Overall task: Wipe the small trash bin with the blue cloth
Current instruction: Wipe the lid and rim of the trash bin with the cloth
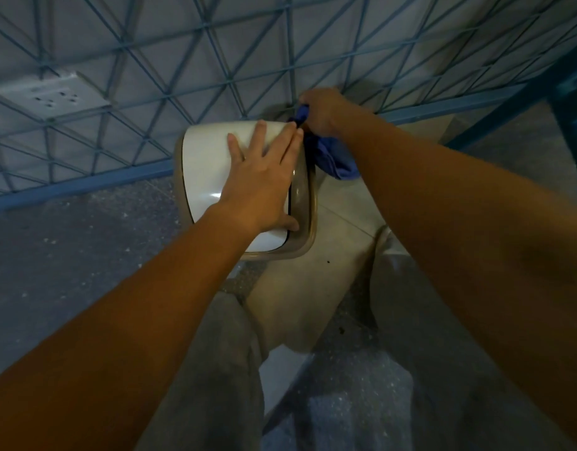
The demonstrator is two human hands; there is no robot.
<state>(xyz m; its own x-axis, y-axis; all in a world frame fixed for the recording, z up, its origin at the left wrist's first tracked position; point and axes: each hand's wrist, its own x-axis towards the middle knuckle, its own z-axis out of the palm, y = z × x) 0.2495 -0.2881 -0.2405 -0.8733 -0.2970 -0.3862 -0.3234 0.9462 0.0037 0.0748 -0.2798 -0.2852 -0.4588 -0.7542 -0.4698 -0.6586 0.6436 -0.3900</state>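
Flat and open-fingered, the left hand (261, 183) presses the glossy white rounded lid of the small trash bin (209, 170), while the right hand (319, 110), just beyond its beige rim, is fisted around a crumpled, soft blue cloth (332, 156) hanging against the bin's far side.

Left arm: bare, enters from 7 o'clock, reaches toward 1 o'clock. Left hand (260, 180): flat, palm down, fingers spread, thumb at 5 o'clock. Right arm: bare, enters from 4 o'clock, reaches toward 11 o'clock. Right hand (319, 109): fist closed, knuckles up, just beyond the left fingertips (292, 125).
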